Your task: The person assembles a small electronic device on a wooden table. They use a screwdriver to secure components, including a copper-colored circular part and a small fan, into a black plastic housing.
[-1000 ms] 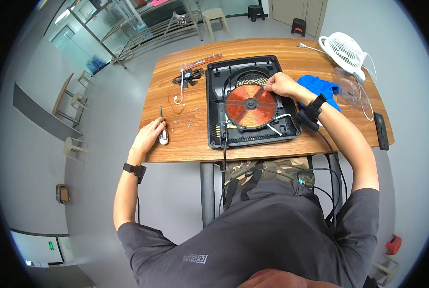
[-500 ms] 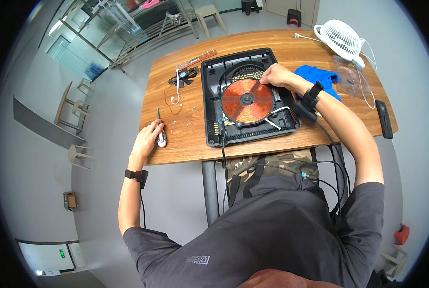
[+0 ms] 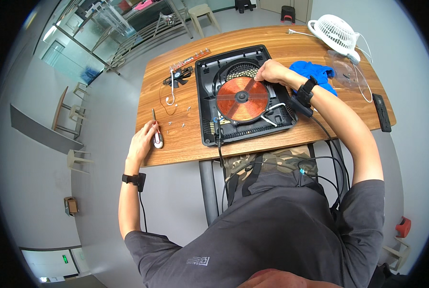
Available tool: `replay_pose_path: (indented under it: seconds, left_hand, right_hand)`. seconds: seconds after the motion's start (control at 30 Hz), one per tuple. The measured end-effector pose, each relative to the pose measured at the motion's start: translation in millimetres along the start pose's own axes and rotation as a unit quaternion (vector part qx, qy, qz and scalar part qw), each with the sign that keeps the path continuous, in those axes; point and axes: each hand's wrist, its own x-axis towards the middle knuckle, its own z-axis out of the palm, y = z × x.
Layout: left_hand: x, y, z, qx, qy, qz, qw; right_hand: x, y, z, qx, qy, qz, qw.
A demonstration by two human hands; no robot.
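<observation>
An opened black induction cooker housing (image 3: 205, 108) lies on the table with a round copper coil (image 3: 238, 108) inside. My right hand (image 3: 272, 72) is over the coil's far right edge, thumb and fingertips pinched together. Whatever is between those fingertips is too small or hidden to make out. On the left, my left hand (image 3: 141, 141) has its fingers closed round the handle of a screwdriver (image 3: 158, 140), which lies on the table with its shaft pointing away from me. Several small screws (image 3: 170, 124) are scattered between the screwdriver and the housing.
Beyond the screws lie a small black fan (image 3: 180, 77) with a cable and a narrow circuit strip (image 3: 190, 59). To the right are a blue cloth (image 3: 315, 73), a clear plastic bag (image 3: 344, 72), a white fan (image 3: 333, 36) and a black strip (image 3: 381, 113). Cables run from the near edge.
The whole view has shifted slightly, moving the table a little up and left. Both hands keep nearly the same places, at the screwdriver and at the coil's edge.
</observation>
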Motion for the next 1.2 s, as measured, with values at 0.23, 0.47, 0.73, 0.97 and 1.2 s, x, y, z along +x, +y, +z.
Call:
replay_pose_path:
  seconds: [0.23,0.47,0.73,0.97,1.2]
  left_hand:
    - [0,3,-3,-0.011,0.012,-0.011,1.0]
    - [3,4,-5,-0.017,0.001,-0.028,0.999]
    - [2,0,-9,0.001,0.005,-0.026,1.0]
    - [31,-16,-28,0.017,0.084,-0.032,0.996]
    - [143,-67,-2,-0.045,0.022,-0.101,0.994]
  right_hand:
    - [-5,0,-5,-0.001,-0.011,-0.027,1.0]
    - [1,7,1,0.018,-0.003,-0.039,0.999]
    - [-6,4,-1,-0.005,-0.011,-0.053,0.999]
    - [0,11,-2,-0.017,-0.02,-0.055,0.998]
    - [6,16,-3,-0.037,-0.036,-0.08,0.995]
